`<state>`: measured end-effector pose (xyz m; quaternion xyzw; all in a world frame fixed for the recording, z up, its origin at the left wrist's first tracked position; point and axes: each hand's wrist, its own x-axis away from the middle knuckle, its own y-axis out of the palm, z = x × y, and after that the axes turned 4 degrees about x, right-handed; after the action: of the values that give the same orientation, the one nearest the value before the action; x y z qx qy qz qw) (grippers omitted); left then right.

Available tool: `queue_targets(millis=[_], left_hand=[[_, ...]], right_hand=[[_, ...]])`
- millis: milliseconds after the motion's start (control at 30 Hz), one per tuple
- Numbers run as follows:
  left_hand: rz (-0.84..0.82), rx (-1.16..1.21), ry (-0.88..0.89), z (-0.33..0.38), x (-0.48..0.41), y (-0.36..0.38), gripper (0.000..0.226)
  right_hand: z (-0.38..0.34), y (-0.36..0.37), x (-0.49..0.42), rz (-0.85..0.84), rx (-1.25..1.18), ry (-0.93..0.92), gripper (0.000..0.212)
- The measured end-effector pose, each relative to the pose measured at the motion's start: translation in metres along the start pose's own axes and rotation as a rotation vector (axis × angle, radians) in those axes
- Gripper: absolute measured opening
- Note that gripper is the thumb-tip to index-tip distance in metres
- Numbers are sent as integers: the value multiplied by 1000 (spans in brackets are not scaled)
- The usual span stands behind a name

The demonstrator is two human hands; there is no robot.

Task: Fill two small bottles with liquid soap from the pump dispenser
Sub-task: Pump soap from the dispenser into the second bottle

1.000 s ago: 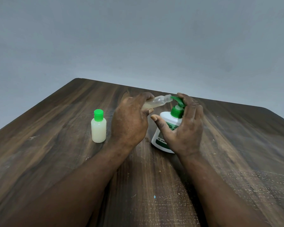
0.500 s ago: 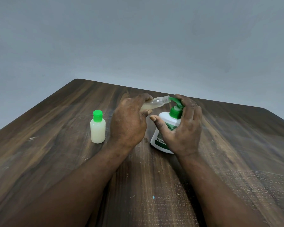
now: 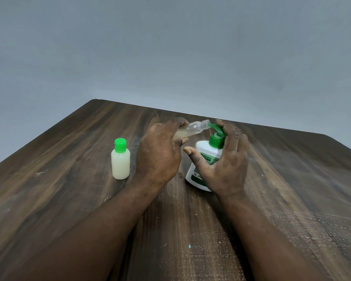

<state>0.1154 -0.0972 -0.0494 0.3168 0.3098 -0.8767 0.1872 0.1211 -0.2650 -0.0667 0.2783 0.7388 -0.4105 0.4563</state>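
- Head view: pump dispenser point(image 3: 204, 153) stands mid-table, just right of centre. White body, green-and-white label point(image 3: 208, 159), green collar and pump head point(image 3: 216, 130).
- Dispenser contents can't be told; the body is opaque.
- Right hand point(image 3: 225, 165) is on the dispenser: fingers bent over the top of the pump head, palm covering the body's right side. The thumb sticks out free in front of the label.
- Left hand point(image 3: 160, 157) is clenched round the base of the uncapped small bottle point(image 3: 193, 129), which is held in the air, left of the pump.
- This bottle is clear plastic, lying nearly flat, neck angled up to the right. Its mouth meets the tip of the green nozzle.
- Pale cream liquid sits in its lower part, next to the fingers; the shoulder and neck look clear.
- Capped small bottle point(image 3: 120, 161) stands upright on the table point(image 3: 69, 199), just left of the left hand and not touching it.
- It has a green cap point(image 3: 120, 145), and is full of the same pale cream liquid, up to the shoulder.
- Table is dark wood grain, scuffed pale at the near right. Plain grey wall point(image 3: 170, 47) behind.
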Motion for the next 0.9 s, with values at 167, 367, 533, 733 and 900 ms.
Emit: queue_targets(millis=[167, 367, 533, 733, 900], left_hand=[[7, 13, 5, 2, 1, 0, 33], [8, -6, 16, 0, 0, 1, 33], [6, -20, 7, -1, -1, 0, 33], [3, -9, 4, -1, 0, 1, 34], [0, 0, 8, 0, 0, 0, 33]], right_hand=[[-1, -2, -4, -17, -6, 25, 90], [0, 1, -2, -12, -20, 30, 89], [1, 1, 1, -7, -1, 9, 88], [0, -3, -3, -33, -16, 32, 90], [-1, -1, -3, -13, -14, 30, 87]])
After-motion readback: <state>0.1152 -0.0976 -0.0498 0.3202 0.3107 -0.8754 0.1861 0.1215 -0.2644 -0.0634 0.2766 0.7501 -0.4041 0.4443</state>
